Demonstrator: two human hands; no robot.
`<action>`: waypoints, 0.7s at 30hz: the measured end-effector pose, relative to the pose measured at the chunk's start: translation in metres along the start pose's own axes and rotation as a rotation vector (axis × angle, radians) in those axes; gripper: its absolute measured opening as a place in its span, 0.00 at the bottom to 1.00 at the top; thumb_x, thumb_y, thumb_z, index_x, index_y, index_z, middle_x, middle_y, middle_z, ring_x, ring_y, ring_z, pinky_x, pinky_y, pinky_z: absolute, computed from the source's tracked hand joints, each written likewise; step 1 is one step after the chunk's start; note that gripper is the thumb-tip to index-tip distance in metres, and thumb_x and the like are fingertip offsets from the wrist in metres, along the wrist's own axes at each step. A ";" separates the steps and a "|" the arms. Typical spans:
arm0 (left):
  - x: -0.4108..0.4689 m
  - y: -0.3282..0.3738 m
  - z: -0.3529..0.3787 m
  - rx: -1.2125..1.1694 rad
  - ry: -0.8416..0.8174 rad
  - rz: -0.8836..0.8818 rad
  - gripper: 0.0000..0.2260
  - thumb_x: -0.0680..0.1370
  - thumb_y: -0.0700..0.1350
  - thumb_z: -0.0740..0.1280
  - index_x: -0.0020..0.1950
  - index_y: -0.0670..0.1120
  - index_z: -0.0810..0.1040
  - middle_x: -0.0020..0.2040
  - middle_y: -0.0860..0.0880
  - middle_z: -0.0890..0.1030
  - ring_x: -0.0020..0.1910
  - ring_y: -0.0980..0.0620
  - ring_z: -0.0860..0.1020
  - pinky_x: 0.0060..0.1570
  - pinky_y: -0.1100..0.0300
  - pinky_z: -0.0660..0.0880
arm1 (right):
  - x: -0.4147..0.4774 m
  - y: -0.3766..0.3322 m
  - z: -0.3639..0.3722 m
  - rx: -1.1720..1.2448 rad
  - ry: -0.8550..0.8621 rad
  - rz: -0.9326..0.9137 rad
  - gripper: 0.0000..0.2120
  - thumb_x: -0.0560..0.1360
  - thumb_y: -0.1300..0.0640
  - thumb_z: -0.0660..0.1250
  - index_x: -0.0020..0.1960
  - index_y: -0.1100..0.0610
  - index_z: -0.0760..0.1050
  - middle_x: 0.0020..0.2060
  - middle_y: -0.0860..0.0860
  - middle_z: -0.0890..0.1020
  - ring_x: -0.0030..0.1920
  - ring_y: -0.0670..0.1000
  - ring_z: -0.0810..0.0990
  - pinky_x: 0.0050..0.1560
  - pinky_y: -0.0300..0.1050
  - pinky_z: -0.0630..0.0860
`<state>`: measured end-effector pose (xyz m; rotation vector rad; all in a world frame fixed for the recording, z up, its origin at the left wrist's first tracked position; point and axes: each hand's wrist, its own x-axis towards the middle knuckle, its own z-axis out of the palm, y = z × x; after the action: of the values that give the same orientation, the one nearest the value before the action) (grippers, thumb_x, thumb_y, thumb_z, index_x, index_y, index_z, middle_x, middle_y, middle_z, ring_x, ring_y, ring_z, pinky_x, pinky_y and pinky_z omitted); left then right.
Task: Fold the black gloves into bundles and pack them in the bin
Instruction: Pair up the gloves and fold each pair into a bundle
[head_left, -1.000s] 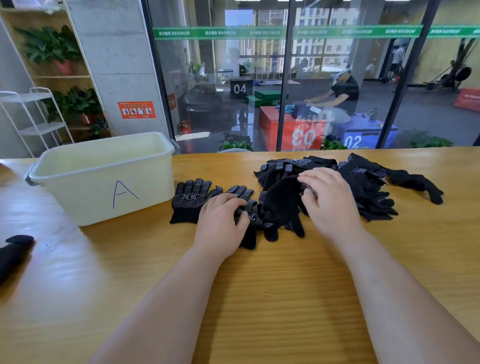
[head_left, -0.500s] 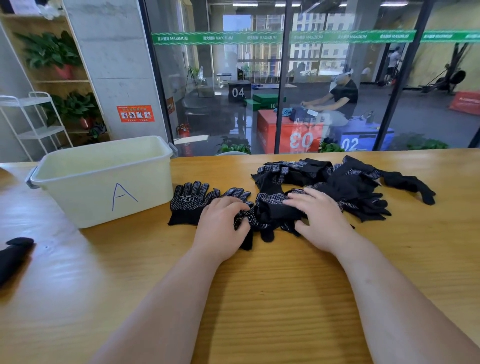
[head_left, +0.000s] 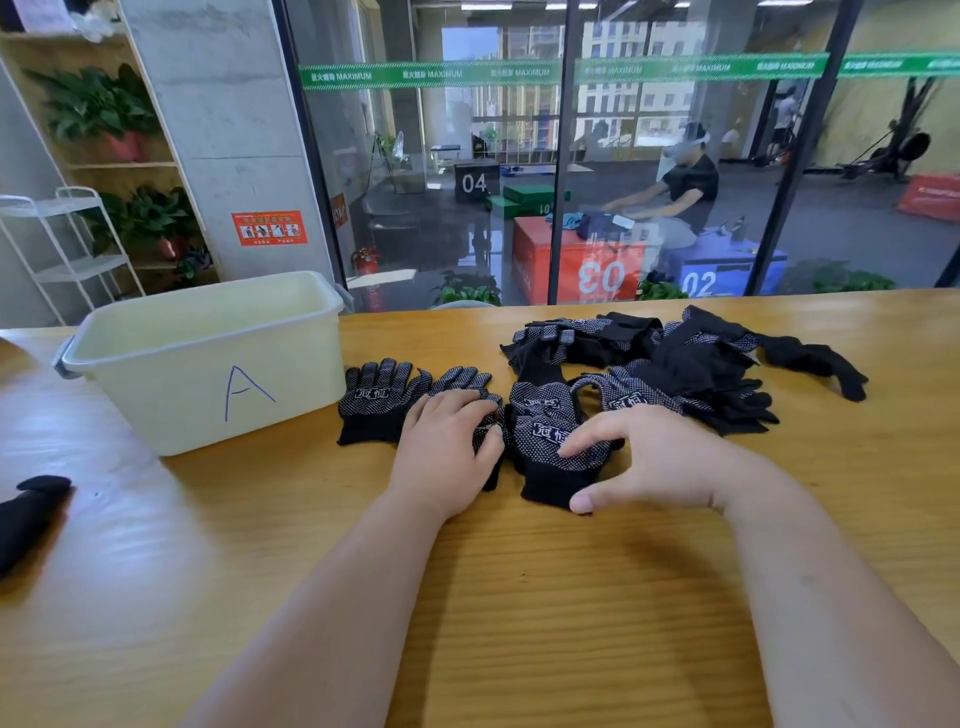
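A pale bin marked "A" stands on the wooden table at the left. Just right of it a black dotted glove lies flat, palm up. My left hand rests flat on a second glove beside it. A third dotted glove lies in front of my right hand, whose spread fingers touch its surface, thumb near the cuff. A loose pile of black gloves lies behind, to the right.
A black glove or sleeve lies at the table's left edge. A glass wall runs behind the table's far edge, with a person seated beyond it. A white shelf rack and plants stand at the back left.
My right hand pulled a glove out of the pile toward me and laid it flat beside the left hand. The left hand stayed pressed on its glove.
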<state>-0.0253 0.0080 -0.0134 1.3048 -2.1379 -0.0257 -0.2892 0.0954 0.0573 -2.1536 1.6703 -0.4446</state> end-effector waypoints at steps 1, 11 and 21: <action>-0.001 0.001 -0.001 -0.013 0.007 0.020 0.19 0.84 0.57 0.62 0.73 0.56 0.79 0.74 0.57 0.76 0.77 0.54 0.68 0.83 0.49 0.54 | 0.001 0.000 0.001 0.018 0.024 0.000 0.26 0.63 0.30 0.81 0.59 0.30 0.82 0.61 0.29 0.80 0.66 0.34 0.75 0.69 0.40 0.70; 0.000 0.003 -0.002 0.078 -0.077 -0.055 0.19 0.85 0.62 0.59 0.71 0.57 0.80 0.69 0.56 0.79 0.72 0.51 0.72 0.74 0.46 0.65 | 0.009 -0.008 0.010 -0.052 -0.007 -0.083 0.06 0.69 0.41 0.83 0.42 0.39 0.88 0.48 0.33 0.84 0.53 0.35 0.81 0.59 0.44 0.77; -0.004 0.006 -0.010 -0.215 0.022 0.138 0.27 0.78 0.68 0.68 0.75 0.60 0.76 0.73 0.61 0.73 0.77 0.54 0.66 0.78 0.45 0.64 | 0.022 0.015 0.018 0.008 0.301 0.088 0.30 0.84 0.63 0.60 0.76 0.34 0.70 0.67 0.36 0.73 0.67 0.39 0.70 0.71 0.42 0.67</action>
<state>-0.0232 0.0172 -0.0055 1.0279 -2.1353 -0.1785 -0.2879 0.0727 0.0347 -2.0772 1.9066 -0.7800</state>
